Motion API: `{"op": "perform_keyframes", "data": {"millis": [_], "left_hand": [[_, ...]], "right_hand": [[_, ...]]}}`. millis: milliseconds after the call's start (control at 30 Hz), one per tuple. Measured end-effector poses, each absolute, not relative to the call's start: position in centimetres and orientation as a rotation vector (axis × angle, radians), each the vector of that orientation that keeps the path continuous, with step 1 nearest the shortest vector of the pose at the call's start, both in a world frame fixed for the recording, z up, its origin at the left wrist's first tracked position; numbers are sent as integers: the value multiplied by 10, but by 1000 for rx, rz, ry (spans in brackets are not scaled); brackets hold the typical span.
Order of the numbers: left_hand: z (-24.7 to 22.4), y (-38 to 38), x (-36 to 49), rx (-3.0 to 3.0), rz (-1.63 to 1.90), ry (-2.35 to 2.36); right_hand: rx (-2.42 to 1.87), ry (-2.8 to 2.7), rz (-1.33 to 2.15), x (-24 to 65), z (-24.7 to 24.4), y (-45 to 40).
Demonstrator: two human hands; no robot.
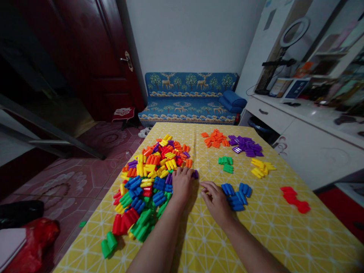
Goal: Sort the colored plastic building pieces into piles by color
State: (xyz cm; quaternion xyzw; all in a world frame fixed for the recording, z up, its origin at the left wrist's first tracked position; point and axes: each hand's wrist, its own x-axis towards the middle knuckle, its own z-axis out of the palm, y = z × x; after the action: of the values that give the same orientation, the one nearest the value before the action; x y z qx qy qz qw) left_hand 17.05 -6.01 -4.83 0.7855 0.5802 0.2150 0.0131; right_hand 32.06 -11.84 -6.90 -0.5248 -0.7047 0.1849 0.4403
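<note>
My left hand is at the right edge of a large mixed pile of plastic toy blocks in red, orange, yellow, green, blue and purple. Its fingers bend downward, closed on a purple block that sticks out on the thumb side; the fingertips are partly hidden. My right hand hovers over the cloth with loosely curled fingers, thumb apart, nothing visible in it. Just right of it lies a group of blue blocks. Each block looks like short ribbed tubes joined side by side.
Sorted groups of orange, purple, green, yellow and red blocks lie on the yellow patterned tablecloth. A blue sofa stands beyond, a white cabinet to the right. One green piece lies on the floor.
</note>
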Motion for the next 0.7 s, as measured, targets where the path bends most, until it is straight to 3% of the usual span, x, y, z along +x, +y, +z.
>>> {"op": "perform_keyframes", "data": {"millis": [700], "left_hand": [[-45,-65,168,2404,786,1412]], "right_hand": [[-1365,-1718,449,317,-66,-116]]}}
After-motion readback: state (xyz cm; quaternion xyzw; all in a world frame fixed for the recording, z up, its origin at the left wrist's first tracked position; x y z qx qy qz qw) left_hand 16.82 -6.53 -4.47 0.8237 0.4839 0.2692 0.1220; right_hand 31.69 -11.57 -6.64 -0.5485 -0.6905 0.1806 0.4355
